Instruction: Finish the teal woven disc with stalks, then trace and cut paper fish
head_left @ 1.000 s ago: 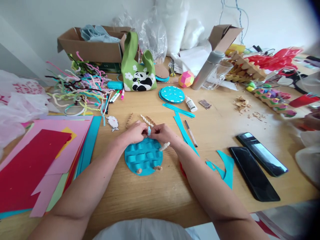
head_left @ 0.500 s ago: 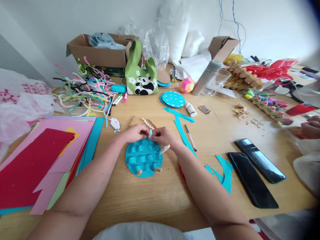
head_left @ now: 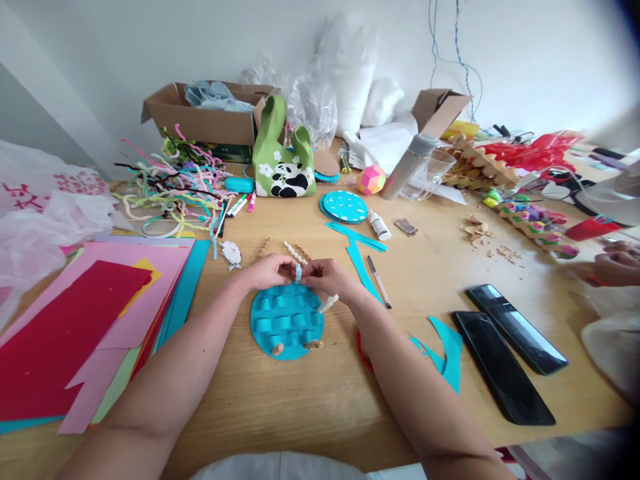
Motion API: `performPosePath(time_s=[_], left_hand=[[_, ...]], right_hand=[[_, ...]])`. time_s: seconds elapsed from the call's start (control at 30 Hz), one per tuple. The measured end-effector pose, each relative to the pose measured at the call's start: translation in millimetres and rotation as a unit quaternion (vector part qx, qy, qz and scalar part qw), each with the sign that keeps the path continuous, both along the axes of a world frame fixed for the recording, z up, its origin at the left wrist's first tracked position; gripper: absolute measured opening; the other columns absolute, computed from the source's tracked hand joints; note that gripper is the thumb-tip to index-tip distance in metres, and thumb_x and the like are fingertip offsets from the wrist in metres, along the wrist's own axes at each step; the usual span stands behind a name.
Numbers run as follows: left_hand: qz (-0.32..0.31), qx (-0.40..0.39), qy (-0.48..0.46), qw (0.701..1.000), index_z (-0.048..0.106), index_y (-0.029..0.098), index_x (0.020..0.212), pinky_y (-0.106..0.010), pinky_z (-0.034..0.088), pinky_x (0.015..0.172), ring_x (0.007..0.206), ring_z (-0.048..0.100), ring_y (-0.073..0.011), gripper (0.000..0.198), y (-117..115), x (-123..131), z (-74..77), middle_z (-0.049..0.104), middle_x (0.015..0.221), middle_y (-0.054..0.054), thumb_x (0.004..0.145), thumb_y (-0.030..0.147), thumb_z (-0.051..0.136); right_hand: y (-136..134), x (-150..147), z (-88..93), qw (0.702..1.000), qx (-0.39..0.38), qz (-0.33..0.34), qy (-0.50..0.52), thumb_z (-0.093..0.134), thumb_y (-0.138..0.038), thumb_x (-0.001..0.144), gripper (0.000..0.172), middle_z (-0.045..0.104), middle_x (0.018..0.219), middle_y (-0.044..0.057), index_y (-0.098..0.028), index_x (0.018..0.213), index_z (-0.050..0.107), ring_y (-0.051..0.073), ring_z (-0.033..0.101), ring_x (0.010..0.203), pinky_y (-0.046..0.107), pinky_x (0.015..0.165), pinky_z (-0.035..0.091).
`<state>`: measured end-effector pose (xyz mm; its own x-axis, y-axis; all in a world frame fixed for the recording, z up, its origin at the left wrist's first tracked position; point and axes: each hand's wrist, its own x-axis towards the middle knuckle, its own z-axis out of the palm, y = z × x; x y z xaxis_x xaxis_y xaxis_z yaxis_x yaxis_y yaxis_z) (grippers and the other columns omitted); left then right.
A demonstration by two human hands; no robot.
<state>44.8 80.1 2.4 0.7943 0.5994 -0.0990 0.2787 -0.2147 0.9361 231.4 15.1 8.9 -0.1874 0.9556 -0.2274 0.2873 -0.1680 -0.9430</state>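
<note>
A round teal paper disc (head_left: 287,323) with raised woven loops lies on the wooden table (head_left: 310,393) in front of me. My left hand (head_left: 267,270) and my right hand (head_left: 326,275) meet just above its far edge, both pinching one small light-blue curled piece (head_left: 299,272). A white twisted stick (head_left: 328,304) pokes out under my right hand. Two small tan twisted bits (head_left: 295,347) sit at the disc's near edge.
Coloured paper sheets (head_left: 85,320) lie at left, pipe cleaners (head_left: 170,183) and a panda bag (head_left: 283,167) behind. Teal strips (head_left: 363,257), a pen (head_left: 379,281), glue (head_left: 379,225) and two phones (head_left: 510,347) lie right. Another person's hand (head_left: 607,263) is at far right.
My hands stay pinched on the blue piece above the disc. The view has tilted and shifted slightly, so the table items sit lower in the picture.
</note>
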Motion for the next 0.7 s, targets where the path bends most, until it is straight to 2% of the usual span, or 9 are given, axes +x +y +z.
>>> performPosePath(time_s=[0.13,0.37,0.47,0.6,0.7], left_hand=[[-0.003,-0.006,0.001,1.000,0.065,0.015,0.091,-0.026,0.050,0.073,0.081,0.065,-0.0149,0.029,0.0,0.3,-0.4,0.071,0.088,-0.004,0.064,0.007,0.062],[0.015,-0.004,-0.002,1.000,0.065,0.014,0.093,-0.027,0.051,0.073,0.085,0.065,-0.0163,0.025,-1.5,-0.9,1.3,0.071,0.090,-0.006,0.069,0.009,0.061],[0.042,-0.016,-0.004,0.999,0.065,0.014,0.094,-0.027,0.051,0.073,0.082,0.065,-0.0158,0.023,-3.0,-1.8,5.5,0.070,0.087,-0.006,0.071,0.014,0.062],[0.086,-0.015,-0.020,0.996,0.067,0.013,0.093,-0.030,0.050,0.078,0.084,0.064,-0.0157,0.021,-4.7,-3.2,17.9,0.070,0.088,-0.006,0.073,0.017,0.064],[0.168,-0.009,-0.060,0.984,0.067,0.014,0.093,-0.028,0.049,0.075,0.082,0.063,-0.0143,0.023,-3.2,-6.7,27.4,0.069,0.088,-0.005,0.071,0.019,0.065]], right_hand=[[-1.8,-1.1,11.3,1.000,0.019,-0.011,-0.002,0.062,-0.021,0.063,0.015,0.064,0.069,0.000,-0.013,0.075,0.067,0.011,0.053,0.064,0.022,0.060,0.041],[-3.7,1.2,25.3,0.990,0.087,-0.108,-0.035,0.054,-0.026,0.073,0.027,0.057,0.065,-0.001,-0.013,0.093,0.066,0.010,0.050,0.055,0.022,0.051,0.040],[-2.3,7.5,26.8,0.985,0.109,-0.120,-0.061,0.054,-0.029,0.074,0.028,0.058,0.064,-0.001,-0.014,0.096,0.065,0.011,0.051,0.054,0.023,0.050,0.040],[3.4,15.3,25.3,0.976,0.118,-0.102,-0.149,0.056,-0.024,0.074,0.017,0.062,0.064,0.002,-0.015,0.084,0.067,0.012,0.054,0.058,0.023,0.054,0.040],[10.3,17.6,23.2,0.964,0.119,-0.097,-0.217,0.056,-0.018,0.074,0.013,0.066,0.068,0.003,-0.015,0.078,0.068,0.013,0.056,0.061,0.023,0.056,0.039]])
